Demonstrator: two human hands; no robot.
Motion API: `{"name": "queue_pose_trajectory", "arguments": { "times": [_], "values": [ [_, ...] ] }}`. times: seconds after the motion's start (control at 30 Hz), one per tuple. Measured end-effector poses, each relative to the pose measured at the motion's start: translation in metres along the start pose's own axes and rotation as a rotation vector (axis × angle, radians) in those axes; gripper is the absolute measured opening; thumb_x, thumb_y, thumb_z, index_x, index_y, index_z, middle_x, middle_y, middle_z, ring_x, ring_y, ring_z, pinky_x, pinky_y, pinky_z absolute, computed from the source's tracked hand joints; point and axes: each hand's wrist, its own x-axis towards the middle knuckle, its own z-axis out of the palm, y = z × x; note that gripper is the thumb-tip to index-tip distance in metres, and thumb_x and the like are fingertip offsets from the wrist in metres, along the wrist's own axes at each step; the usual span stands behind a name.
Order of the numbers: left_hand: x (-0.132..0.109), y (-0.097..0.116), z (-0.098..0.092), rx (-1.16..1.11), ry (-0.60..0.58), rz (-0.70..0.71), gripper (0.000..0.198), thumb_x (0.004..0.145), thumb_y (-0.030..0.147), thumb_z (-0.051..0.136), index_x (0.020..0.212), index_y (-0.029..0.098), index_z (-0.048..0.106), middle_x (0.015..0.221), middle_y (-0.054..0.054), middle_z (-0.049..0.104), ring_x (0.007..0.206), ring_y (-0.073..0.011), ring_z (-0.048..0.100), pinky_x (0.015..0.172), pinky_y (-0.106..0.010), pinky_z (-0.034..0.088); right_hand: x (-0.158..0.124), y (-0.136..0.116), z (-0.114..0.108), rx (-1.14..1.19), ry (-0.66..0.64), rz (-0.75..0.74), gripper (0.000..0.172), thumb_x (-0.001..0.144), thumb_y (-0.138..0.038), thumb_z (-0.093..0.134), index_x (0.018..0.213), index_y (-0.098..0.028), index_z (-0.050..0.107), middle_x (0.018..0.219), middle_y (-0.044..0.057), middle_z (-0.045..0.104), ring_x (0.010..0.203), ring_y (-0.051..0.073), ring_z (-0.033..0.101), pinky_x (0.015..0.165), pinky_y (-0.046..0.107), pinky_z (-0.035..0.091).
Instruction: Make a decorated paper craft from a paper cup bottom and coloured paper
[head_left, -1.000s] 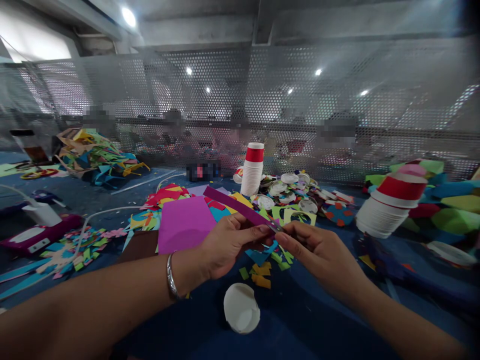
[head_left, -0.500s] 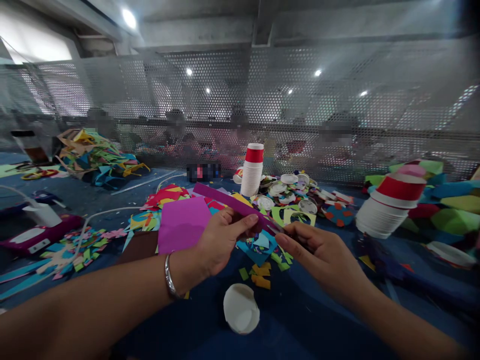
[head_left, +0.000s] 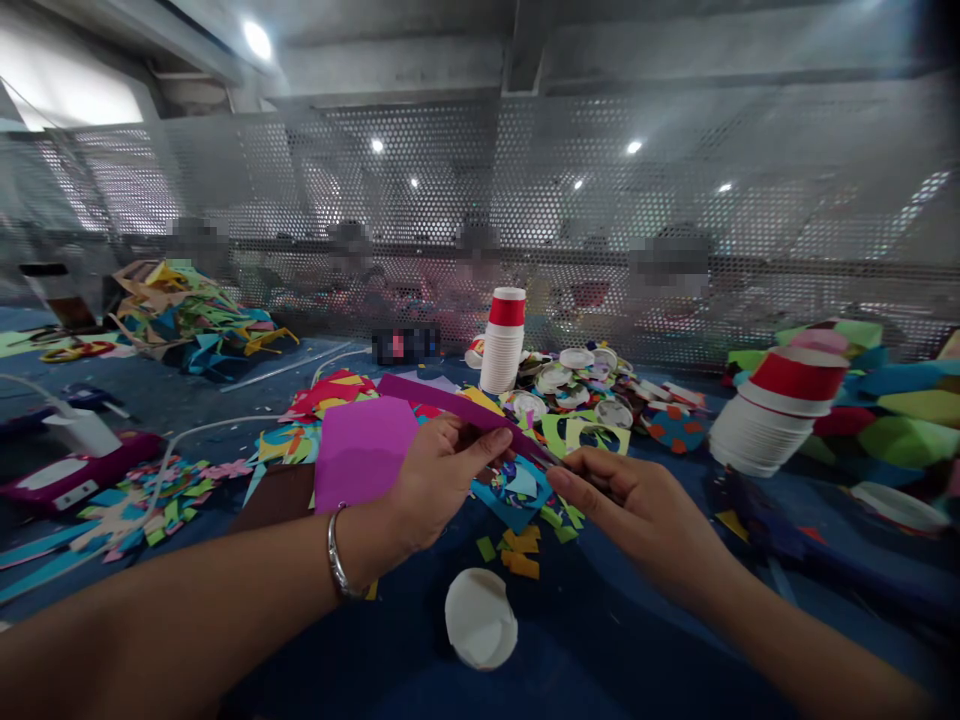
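Note:
My left hand (head_left: 439, 480) pinches a long purple paper strip (head_left: 435, 400) between thumb and fingers, and a metal bangle sits on that wrist. The strip slants up to the left, above a magenta sheet (head_left: 364, 450). My right hand (head_left: 630, 505) is closed on a thin dark-tipped tool (head_left: 553, 461) that looks like small scissors. Its tip meets the strip's lower right end. Both hands hover over the blue table (head_left: 600, 640), above small coloured paper scraps (head_left: 521, 550). A white paper cup (head_left: 480, 618) lies on its side just below them.
A stack of red-rimmed paper cups (head_left: 504, 345) stands behind the hands, with a tilted stack (head_left: 772, 410) at the right. Cup cut-outs (head_left: 577, 385) and coloured paper piles (head_left: 195, 310) litter the table. A white device with a cable (head_left: 75, 430) sits left. People sit behind a perforated screen (head_left: 675, 200).
My left hand has shifted its pinch leftward along the strip, and the strip has moved slightly left. My right hand has stayed at the strip's lower end.

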Motion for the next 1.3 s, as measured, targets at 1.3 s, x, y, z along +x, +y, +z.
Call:
{"name": "queue_pose_trajectory", "arguments": {
  "times": [1.3],
  "values": [
    [-0.008, -0.001, 0.003, -0.189, -0.222, -0.315, 0.027, 0.072, 0.031, 0.085, 0.088, 0.013, 0.074, 0.081, -0.003, 0.072, 0.072, -0.0106, 0.066, 0.07, -0.022, 0.05, -0.003, -0.002, -0.002, -0.072, 0.009, -0.087, 0.046, 0.096, -0.059, 0.046, 0.072, -0.022, 0.058, 0.063, -0.003, 0.047, 0.06, 0.014, 0.042, 0.055, 0.028, 0.031]
  ]
}}
